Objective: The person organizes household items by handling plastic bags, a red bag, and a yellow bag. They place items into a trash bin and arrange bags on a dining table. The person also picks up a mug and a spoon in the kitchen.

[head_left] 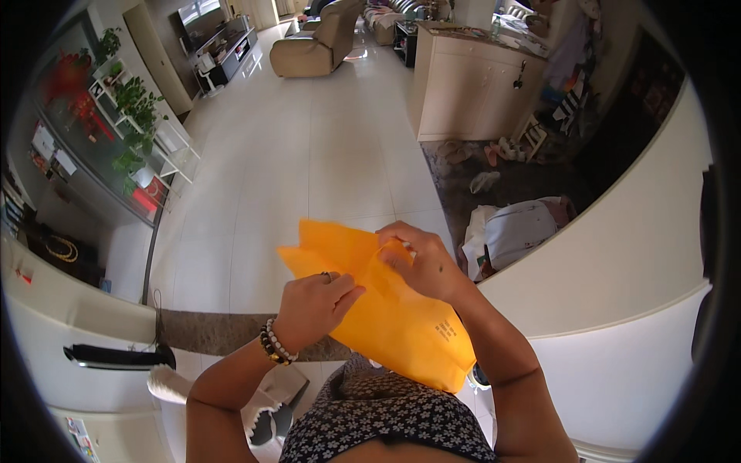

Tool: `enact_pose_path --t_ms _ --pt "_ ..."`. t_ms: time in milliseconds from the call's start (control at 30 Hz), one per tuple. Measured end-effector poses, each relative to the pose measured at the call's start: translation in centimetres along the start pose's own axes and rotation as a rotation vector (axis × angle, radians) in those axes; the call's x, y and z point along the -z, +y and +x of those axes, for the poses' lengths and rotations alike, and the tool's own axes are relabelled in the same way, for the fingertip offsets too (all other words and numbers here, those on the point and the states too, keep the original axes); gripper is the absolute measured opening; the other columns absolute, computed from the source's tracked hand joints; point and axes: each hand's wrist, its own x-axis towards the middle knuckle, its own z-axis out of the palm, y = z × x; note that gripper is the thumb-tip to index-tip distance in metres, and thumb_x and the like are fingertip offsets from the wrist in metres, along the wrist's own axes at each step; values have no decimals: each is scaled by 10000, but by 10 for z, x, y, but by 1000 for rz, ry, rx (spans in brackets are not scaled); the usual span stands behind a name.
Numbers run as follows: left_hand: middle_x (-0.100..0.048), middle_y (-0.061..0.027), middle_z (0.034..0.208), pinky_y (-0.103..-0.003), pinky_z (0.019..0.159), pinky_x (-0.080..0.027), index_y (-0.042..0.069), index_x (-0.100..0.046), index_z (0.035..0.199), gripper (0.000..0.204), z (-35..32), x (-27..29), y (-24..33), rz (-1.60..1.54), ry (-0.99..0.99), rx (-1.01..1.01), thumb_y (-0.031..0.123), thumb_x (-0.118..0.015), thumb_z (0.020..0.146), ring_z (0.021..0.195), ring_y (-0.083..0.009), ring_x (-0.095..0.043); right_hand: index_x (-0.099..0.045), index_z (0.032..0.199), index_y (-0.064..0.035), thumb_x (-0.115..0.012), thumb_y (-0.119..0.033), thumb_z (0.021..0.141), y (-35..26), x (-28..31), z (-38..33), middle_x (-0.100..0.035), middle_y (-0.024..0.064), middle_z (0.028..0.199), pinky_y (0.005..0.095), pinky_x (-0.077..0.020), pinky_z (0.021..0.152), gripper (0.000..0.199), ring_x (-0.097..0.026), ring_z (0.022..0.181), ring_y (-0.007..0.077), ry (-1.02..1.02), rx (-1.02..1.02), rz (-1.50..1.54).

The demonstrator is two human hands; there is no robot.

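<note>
"What lay nearest us?"

"Our dark floral-print garment [355, 420], and just in front of it the yellow-orange bag [401, 328], held up between both hands."

"How were our fingers set?"

"Our left hand [315, 305] had its fingers curled, apparently pinching the bag's upper part; our right hand [427, 266] gripped its upper right edge."

"And its handling?"

"We judged it light, limp and hardly fragile, best held by its edges; the thin sheet creased softly."

"Beyond?"

"We saw a mottled brown floor strip [208, 328], glossy pale tiles [270, 170], then a padded tan recliner [332, 40]."
</note>
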Motion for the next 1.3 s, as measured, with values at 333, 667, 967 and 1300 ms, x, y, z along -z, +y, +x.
enact_pose_path --t_ms 333,667,967,1300 --pt "-459 -56 494 -307 406 -360 56 -477 631 231 73 10 -62 -163 5 61 178 -603 782 437 -205 -478 -517 966 -9 -699 -90 688 34 3 90 -564 153 957 329 -452 755 342 -559 869 265 57 -13 19" --pt "-477 -50 465 -273 400 -364 41 -478 662 216 106 13 -71 -271 -78 261 165 -623 765 405 -155 -491 -430 1101 -26 -747 -205 606 78 -11 99 -528 143 977 339 -443 755 615 -540 879 269 -27 -137 -112" --pt "-548 -88 561 -334 445 -437 56 -456 874 340 126 2 -59 203 -337 370 345 -598 767 473 -251 -550 -520 930 -37 -673 -146 688 85 -14 115 -528 132 929 340 -431 742 307 -521 873 284 -98 -142 52" --pt "-514 -35 679 -231 519 -390 -1 -453 875 76 111 37 -105 -432 -38 570 60 -492 855 584 -67 -460 -306 1299 -86 -779 -313 537 209 149 54 -339 143 1297 398 -243 1004 925 -301 1208 309 -342 -308 -184"
